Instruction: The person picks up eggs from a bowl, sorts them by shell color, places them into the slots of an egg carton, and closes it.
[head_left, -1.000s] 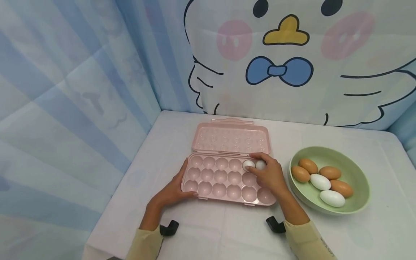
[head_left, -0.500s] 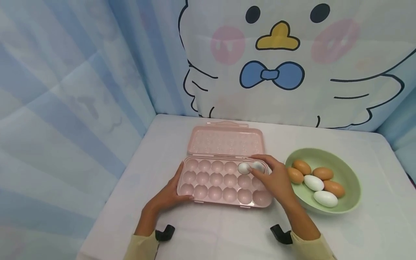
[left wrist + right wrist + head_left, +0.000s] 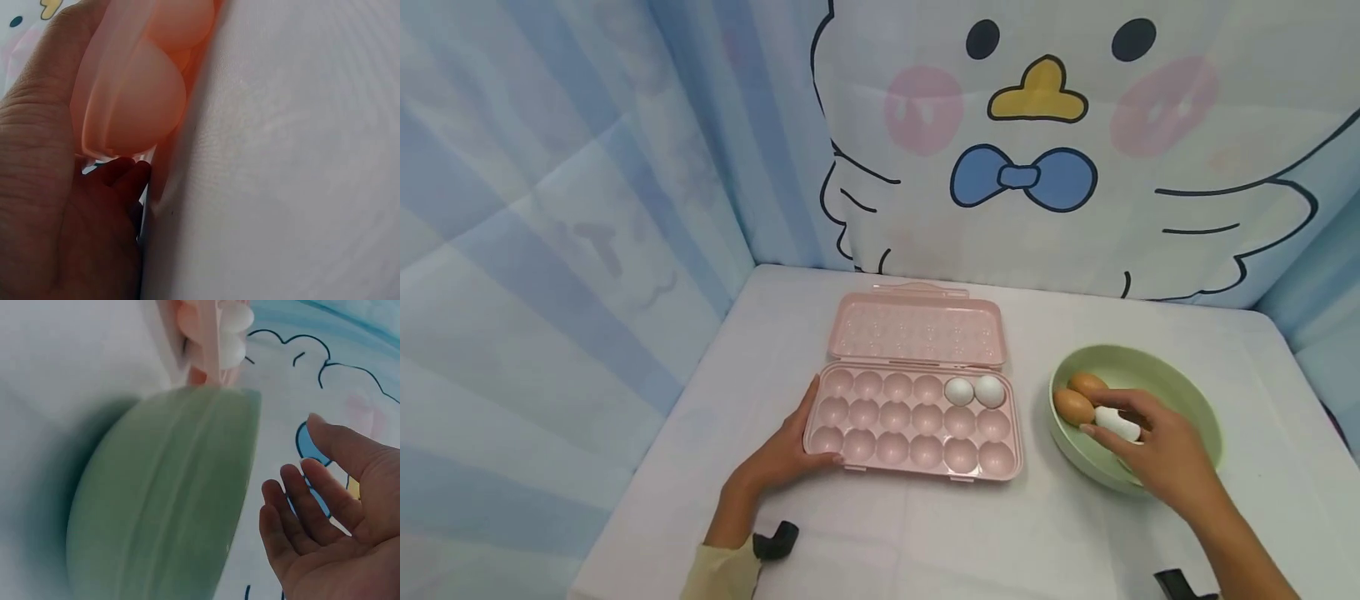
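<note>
My left hand (image 3: 782,452) grips the left end of a pink egg carton (image 3: 910,472), thumb at the front edge. The left wrist view shows its fingers curling round the carton's end (image 3: 144,106). Two white eggs, one (image 3: 958,392) beside the other (image 3: 989,391), sit in the back row's right-hand cups. Over the green bowl (image 3: 1172,379) hovers my right hand (image 3: 1172,454), thumb and fingers spread above a white egg (image 3: 1117,423). In the right wrist view, that hand (image 3: 337,519) holds nothing. Brown eggs (image 3: 1073,407) lie left of its fingertips; it hides other eggs.
The carton's hinged lid (image 3: 917,329) lies folded back behind it. A white cloth (image 3: 887,533) covers the table. A curtain with a cartoon bird (image 3: 1037,233) hangs behind, and another blue-striped curtain (image 3: 565,292) hangs on the left.
My right hand has left the white egg in the carton and moved right, to over the bowl. My left hand keeps its grip on the carton. The head view has shifted slightly.
</note>
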The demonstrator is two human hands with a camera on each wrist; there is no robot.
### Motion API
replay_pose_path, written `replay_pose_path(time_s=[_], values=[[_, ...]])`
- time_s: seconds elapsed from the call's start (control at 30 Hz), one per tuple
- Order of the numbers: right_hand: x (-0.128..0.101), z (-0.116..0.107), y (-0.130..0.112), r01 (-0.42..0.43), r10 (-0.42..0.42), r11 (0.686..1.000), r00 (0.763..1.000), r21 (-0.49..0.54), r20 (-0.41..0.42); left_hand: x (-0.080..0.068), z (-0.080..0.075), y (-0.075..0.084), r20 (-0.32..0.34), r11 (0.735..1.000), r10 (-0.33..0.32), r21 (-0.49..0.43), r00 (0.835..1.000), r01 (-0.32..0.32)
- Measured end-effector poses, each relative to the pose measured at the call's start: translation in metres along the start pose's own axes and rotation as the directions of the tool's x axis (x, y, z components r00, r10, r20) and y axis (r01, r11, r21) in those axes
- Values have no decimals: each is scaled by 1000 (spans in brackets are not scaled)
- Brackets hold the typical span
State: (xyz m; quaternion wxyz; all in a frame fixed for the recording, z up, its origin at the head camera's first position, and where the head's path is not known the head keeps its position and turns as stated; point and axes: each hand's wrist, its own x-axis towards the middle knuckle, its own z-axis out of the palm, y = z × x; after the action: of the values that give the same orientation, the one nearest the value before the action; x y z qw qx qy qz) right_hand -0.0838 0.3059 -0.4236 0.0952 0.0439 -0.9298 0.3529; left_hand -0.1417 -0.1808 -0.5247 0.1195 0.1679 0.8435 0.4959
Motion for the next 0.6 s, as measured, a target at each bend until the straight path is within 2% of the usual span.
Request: replay_pose_path(time_s=[0.1,0.2,0.37,0.43,0.6], values=[[-8,-19,11,-79,83,995,994,-54,68,-1,0,1,8,1000,8,-10,1000,-8],[-12,-30,21,-119,123,992,987,-48,101,-3,-1,1,10,1000,6,-21,1000,-6],[-12,-37,38,-96,104,992,991,-84,90,-5,-2,1,-3,1000,6,-17,1000,-6],[-11,-39,44,-98,110,989,988,-107,109,-4,-2,1,-4,1000,8,-18,1000,-8],[-8,-40,51,-118,157,981,950,-156,270,-2,-2,3,16,999,21,-38,1000,-21]])
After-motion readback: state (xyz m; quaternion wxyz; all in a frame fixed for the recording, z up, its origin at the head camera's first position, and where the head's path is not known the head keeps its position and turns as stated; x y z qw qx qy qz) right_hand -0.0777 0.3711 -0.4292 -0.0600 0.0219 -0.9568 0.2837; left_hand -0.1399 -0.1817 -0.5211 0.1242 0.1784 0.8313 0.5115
